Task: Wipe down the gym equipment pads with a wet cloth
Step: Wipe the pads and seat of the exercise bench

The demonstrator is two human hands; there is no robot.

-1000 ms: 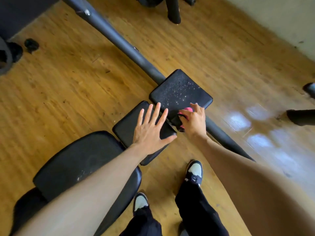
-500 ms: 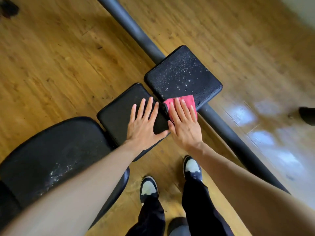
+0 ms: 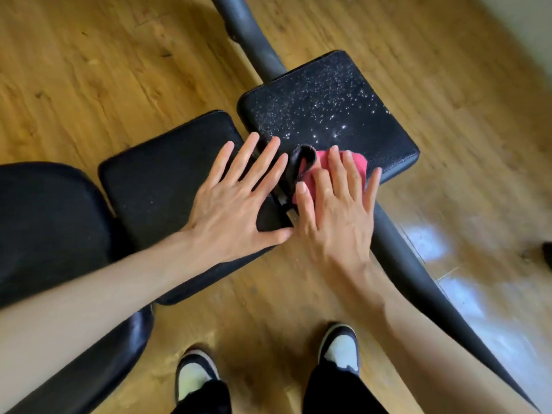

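At the near edge of the droplet-speckled pad [image 3: 328, 109], the pink cloth [image 3: 357, 162] lies flat under the right hand [image 3: 334, 210], partly hidden by its fingers. Nothing clamps the cloth. That hand's grip is apart, with the fingers straight and fanned, pressing down rather than curling round.

I judge this the weak point. A push across the speckled pad relies on friction alone, so the cloth may bunch, lag behind the palm, or slide off the pad's near edge to the floor [image 3: 89, 70]. Just left of the cloth, on the same edge of the pad, a black strap loop [image 3: 304, 158] stands up against the cloth's corner. A sideways stroke could snag there. Beyond the fingertips, most of the speckled pad carries glinting beads that look like water, so a short stroke would likely leave its far side streaked. Shiny patches on the floor right of the pad may be wet or only reflections; I cannot tell.

The left hand [image 3: 236, 204] lies on the plain pad [image 3: 167, 180] just left of the speckled one. Its grip is also apart, with straight, spread fingers whose tips reach the gap between the two pads. Its thumb points toward the right hand and nearly touches it. Both forearms reach in from the near side, and the right wrist hangs off the speckled pad's edge, over the floor. Weight leaned on the left hand could shift the plain pad if it pivots.
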